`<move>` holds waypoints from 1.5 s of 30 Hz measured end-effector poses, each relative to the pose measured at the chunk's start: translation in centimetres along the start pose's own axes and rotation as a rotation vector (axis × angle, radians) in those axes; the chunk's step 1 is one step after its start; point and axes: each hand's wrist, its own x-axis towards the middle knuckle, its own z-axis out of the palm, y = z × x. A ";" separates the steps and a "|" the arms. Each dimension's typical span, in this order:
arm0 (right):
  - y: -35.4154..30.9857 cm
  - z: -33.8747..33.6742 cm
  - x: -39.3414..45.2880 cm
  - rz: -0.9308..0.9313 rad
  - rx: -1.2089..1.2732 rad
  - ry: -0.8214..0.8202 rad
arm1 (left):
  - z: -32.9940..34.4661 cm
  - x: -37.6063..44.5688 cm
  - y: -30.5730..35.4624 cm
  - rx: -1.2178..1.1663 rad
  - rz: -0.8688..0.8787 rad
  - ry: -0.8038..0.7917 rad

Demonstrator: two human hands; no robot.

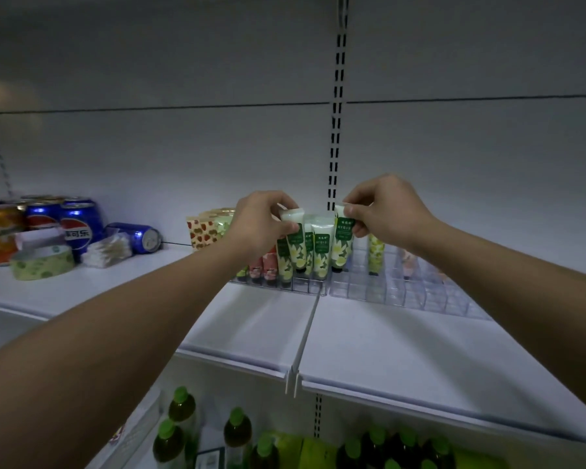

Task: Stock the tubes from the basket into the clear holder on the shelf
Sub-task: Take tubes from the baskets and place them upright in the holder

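White shelf (251, 319), dim. Left hand (261, 225) and right hand (383, 211) each pinch a tube's crimp; lower them vertically, caps into free holder (386, 292) cells.

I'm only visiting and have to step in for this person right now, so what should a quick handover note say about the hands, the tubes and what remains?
Left hand: pinches the crimped top of a green flower-print tube, standing over the left clear holder.
Right hand: pinches the top of another green tube, at the edge of the right clear holder.
Done: several green tubes and a few pink tubes stand in the left holder.
Left: seat both held tubes; the right holder's slots are mostly empty. The basket is out of view, so the remaining stock is unknown.
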 end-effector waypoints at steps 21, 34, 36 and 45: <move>-0.5 1.0 0.3 0.015 -0.044 0.052 | 2.2 -3.6 -2.7 0.223 0.027 0.049; -1.2 4.5 0.6 0.027 -0.138 0.028 | 2.9 -9.4 -6.3 0.592 -0.060 -0.282; -0.9 5.1 0.7 0.041 -0.150 0.010 | 2.9 -9.3 -6.3 0.598 -0.060 -0.283; -1.1 5.6 0.4 0.113 -0.245 -0.071 | 3.0 -9.2 -6.4 0.579 -0.083 -0.257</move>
